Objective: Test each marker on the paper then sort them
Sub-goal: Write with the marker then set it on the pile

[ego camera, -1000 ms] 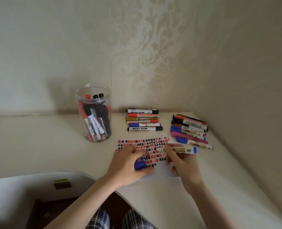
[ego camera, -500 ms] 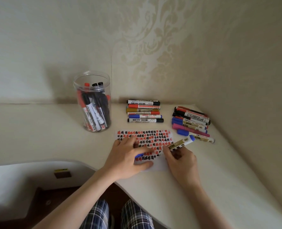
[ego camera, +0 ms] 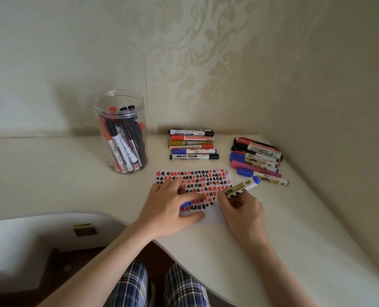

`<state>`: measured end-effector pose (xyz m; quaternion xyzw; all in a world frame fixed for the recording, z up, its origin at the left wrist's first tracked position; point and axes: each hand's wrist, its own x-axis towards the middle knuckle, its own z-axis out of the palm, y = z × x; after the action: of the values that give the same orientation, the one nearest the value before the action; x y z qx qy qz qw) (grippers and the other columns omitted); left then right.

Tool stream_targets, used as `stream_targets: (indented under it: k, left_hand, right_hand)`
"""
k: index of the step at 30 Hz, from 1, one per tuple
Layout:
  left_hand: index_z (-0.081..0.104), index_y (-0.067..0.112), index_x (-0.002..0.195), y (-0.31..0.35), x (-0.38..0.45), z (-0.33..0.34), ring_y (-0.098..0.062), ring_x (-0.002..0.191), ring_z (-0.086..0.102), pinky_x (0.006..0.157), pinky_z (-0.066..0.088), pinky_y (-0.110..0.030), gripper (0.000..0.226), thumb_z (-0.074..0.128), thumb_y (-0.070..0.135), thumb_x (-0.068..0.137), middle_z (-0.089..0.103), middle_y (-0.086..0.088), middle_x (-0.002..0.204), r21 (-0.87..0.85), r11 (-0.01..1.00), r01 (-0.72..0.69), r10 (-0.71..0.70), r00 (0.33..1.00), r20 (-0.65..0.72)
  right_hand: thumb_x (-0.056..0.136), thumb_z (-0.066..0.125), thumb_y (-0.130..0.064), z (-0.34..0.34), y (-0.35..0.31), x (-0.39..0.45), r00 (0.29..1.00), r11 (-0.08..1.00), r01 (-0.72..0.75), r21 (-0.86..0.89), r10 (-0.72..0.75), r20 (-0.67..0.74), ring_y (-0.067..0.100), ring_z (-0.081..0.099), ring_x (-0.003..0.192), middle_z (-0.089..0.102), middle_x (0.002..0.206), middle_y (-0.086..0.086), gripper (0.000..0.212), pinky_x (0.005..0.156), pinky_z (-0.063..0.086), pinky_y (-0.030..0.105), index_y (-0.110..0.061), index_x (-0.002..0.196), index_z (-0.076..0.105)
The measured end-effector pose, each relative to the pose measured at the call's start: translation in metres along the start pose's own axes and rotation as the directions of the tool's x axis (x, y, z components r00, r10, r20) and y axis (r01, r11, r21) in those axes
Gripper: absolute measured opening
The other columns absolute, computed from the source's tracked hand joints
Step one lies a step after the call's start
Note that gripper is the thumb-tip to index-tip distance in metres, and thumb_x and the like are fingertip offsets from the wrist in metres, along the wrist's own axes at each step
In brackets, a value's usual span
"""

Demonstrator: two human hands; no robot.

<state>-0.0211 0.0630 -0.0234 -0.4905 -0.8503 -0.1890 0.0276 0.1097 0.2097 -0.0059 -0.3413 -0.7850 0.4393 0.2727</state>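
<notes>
A white paper (ego camera: pixel 213 218) covered with red and black test marks lies on the desk. My left hand (ego camera: pixel 173 207) rests on the paper's left part, with a blue cap (ego camera: pixel 185 204) tucked between its index finger and thumb. In my right hand (ego camera: pixel 241 209) I grip an uncapped marker (ego camera: pixel 241 187) with a gold-and-white barrel and a blue rear end. It slants with its tip down on the paper near the lower marks. A row of markers (ego camera: pixel 193 144) lies behind the paper. A second pile of markers (ego camera: pixel 257 158) lies at the right.
A clear plastic jar (ego camera: pixel 119 131) holding several red and black markers stands at the back left. The cream desk (ego camera: pixel 51 173) ends in walls at the back and right. Its curved front edge runs above my lap. A white chair or drawer part sits lower left.
My right hand has swung the marker from lying level above the paper to slanting tip-down on it. My left hand has flattened onto the paper with the cap.
</notes>
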Motion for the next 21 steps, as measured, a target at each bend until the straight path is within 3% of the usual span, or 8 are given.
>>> stream_targets:
  k: [2, 6, 21]
  left_hand:
    - [0.053, 0.058, 0.124, -0.0004, 0.0005, 0.0004, -0.006, 0.092, 0.034, 0.076, 0.026, -0.029, 0.054, 0.033, 0.081, 0.079, 0.033, 0.013, 0.094, 0.000, 1.000, -0.001, 0.001, 1.000, -0.001]
    - [0.055, 0.057, 0.122, 0.0003, 0.0006, 0.0014, -0.008, 0.089, 0.037, 0.073, 0.027, -0.029, 0.051, 0.036, 0.079, 0.081, 0.036, 0.011, 0.092, -0.002, 1.000, -0.013, 0.013, 1.000, -0.024]
    - [0.051, 0.058, 0.126, -0.0027, 0.0002, 0.0038, -0.008, 0.091, 0.036, 0.075, 0.027, -0.028, 0.052, 0.033, 0.079, 0.082, 0.036, 0.012, 0.095, 0.003, 1.000, -0.016, 0.016, 1.000, -0.012]
  right_hand:
    - [0.084, 0.073, -0.035, 0.0015, 0.0000, -0.0004, 1.000, 1.000, 0.012, -0.015, -0.012, 0.022, 0.006, 0.058, 0.055, 0.068, 0.062, -0.010, 0.023, 0.050, 0.045, 0.020, -0.019, 0.069, 0.067]
    - [0.085, 0.072, -0.032, 0.0013, 0.0004, -0.0009, 1.000, 1.000, 0.001, 0.005, -0.001, 0.001, 0.002, 0.046, 0.048, 0.064, 0.058, -0.006, 0.025, 0.046, 0.037, 0.015, -0.018, 0.066, 0.064]
    - [0.086, 0.071, -0.031, 0.0006, -0.0024, -0.0007, 1.000, 1.000, 0.019, 0.008, -0.019, 0.007, 0.004, 0.044, 0.048, 0.065, 0.060, 0.000, 0.028, 0.046, 0.035, 0.016, -0.011, 0.069, 0.065]
